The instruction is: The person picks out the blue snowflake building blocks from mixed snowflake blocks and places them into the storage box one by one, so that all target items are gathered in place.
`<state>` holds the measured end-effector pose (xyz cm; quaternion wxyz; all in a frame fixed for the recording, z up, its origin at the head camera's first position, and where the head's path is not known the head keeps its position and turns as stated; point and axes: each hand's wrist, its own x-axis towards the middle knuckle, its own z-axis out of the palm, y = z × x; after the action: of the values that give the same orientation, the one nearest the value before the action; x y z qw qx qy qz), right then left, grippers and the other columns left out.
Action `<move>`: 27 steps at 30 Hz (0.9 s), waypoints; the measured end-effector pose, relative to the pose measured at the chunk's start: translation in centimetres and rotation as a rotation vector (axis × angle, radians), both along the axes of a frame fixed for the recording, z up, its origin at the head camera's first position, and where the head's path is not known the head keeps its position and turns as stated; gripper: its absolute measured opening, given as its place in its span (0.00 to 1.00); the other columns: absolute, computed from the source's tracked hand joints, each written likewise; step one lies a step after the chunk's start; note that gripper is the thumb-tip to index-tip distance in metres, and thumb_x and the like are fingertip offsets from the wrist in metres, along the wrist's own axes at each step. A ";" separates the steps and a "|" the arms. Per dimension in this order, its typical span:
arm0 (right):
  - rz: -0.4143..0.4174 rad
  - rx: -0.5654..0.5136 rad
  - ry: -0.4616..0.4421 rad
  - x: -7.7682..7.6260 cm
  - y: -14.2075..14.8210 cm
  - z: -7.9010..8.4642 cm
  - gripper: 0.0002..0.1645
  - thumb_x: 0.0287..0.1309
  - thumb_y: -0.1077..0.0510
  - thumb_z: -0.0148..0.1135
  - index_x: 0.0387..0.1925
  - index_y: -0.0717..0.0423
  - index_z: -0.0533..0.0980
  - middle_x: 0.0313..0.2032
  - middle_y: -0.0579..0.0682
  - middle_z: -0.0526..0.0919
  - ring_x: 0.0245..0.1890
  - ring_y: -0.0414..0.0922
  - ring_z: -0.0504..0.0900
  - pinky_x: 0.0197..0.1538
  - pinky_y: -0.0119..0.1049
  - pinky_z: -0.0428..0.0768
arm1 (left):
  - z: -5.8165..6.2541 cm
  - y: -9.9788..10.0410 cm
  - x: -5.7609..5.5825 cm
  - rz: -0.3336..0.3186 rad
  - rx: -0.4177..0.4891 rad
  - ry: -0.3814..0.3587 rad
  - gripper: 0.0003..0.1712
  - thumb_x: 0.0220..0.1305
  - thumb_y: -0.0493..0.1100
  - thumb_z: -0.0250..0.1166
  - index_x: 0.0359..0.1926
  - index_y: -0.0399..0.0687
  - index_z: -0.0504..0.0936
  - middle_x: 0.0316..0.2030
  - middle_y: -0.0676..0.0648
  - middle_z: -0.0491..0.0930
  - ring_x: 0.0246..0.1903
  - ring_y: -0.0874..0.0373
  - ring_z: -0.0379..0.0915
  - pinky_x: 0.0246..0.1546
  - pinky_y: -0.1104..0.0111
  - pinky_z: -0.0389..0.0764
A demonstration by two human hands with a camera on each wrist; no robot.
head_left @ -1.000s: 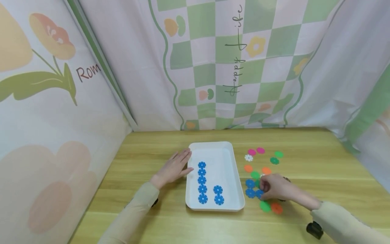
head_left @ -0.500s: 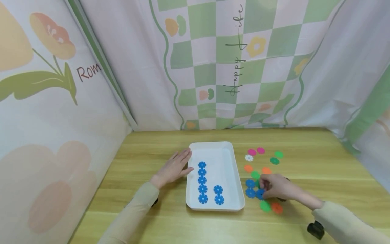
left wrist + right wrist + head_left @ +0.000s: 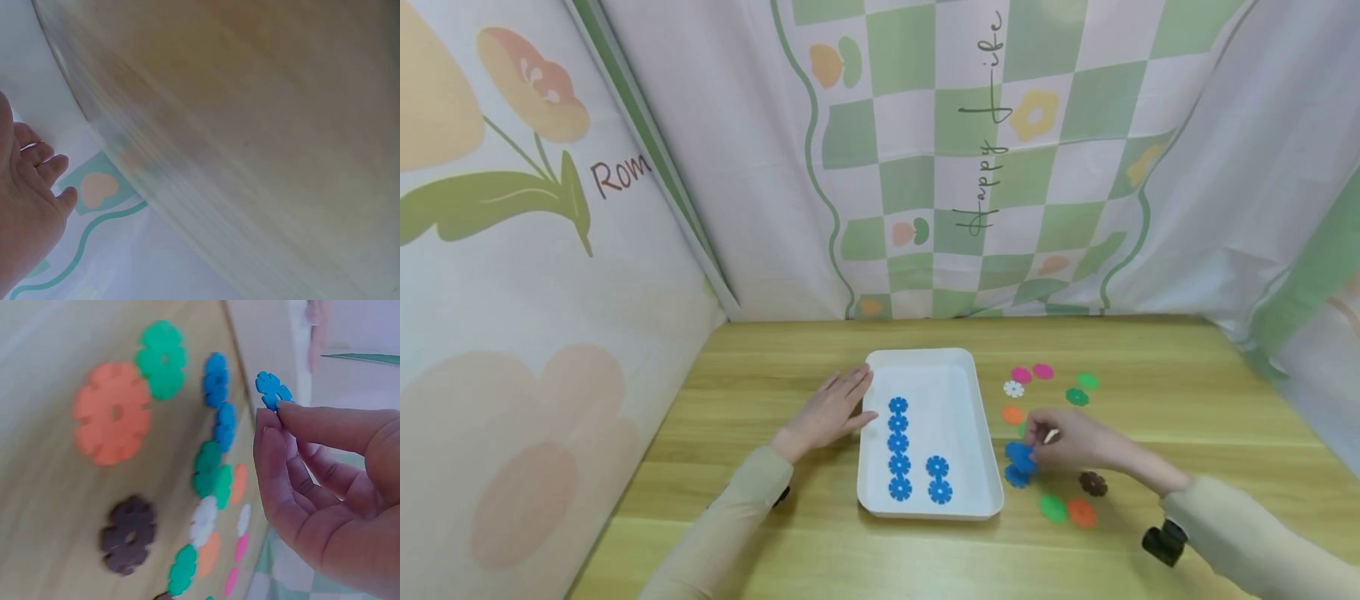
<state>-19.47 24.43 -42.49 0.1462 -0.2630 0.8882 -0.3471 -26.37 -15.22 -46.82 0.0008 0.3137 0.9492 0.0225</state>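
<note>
My right hand [image 3: 1075, 442] pinches a blue snowflake disc [image 3: 272, 389] between thumb and fingertips, lifted off the table, as the right wrist view shows. Below it, two more blue discs [image 3: 216, 380] lie on the wood. To the left stands a white tray [image 3: 955, 392]. Inside it, several blue snowflake discs [image 3: 898, 443] make a column on the left, and a shorter pair [image 3: 937, 479] lies on the right. My left hand [image 3: 827, 418] rests on the tray's left rim with its fingers extended. At the edge of the left wrist view, part of that hand [image 3: 28, 194] shows.
Right of the tray lie loose discs: pink [image 3: 1042, 372], white [image 3: 1013, 389], dark green [image 3: 1077, 397], orange [image 3: 1082, 512], light green [image 3: 1053, 507] and brown [image 3: 1093, 483]. My right hand covers some of them in the head view. A patterned curtain [image 3: 910, 183] hangs behind the table.
My right hand has lifted a blue disc from the table and moved slightly left toward the tray. The brown disc is now uncovered. The left hand has stayed in place.
</note>
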 end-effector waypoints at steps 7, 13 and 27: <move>0.010 0.003 -0.022 -1.0 -2.1 1.9 0.08 0.54 0.61 0.67 0.35 0.56 0.76 0.34 0.46 0.82 0.36 0.34 0.77 0.40 0.27 0.81 | 0.2 0.1 0.1 -0.006 0.003 -0.001 0.44 0.75 0.65 0.45 0.78 0.41 0.50 0.79 0.43 0.49 0.78 0.51 0.48 0.78 0.52 0.53; -0.024 0.056 -0.043 -1.9 -4.6 2.9 0.06 0.55 0.60 0.68 0.32 0.54 0.77 0.33 0.45 0.82 0.34 0.41 0.79 0.35 0.29 0.79 | 0.0 0.1 0.0 -0.005 0.006 0.003 0.44 0.75 0.65 0.45 0.78 0.41 0.50 0.79 0.43 0.49 0.78 0.51 0.47 0.78 0.52 0.53; -0.016 0.079 -0.072 -4.5 -9.4 0.9 0.05 0.57 0.65 0.67 0.31 0.56 0.77 0.30 0.46 0.83 0.31 0.39 0.79 0.36 0.30 0.83 | -0.1 0.2 0.0 0.004 0.009 -0.007 0.44 0.75 0.65 0.45 0.78 0.42 0.49 0.79 0.43 0.48 0.78 0.51 0.47 0.78 0.52 0.53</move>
<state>-24.00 15.02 -41.55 0.1856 -0.2374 0.8974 -0.3221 -26.34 -15.07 -46.89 0.0027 0.3117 0.9498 0.0280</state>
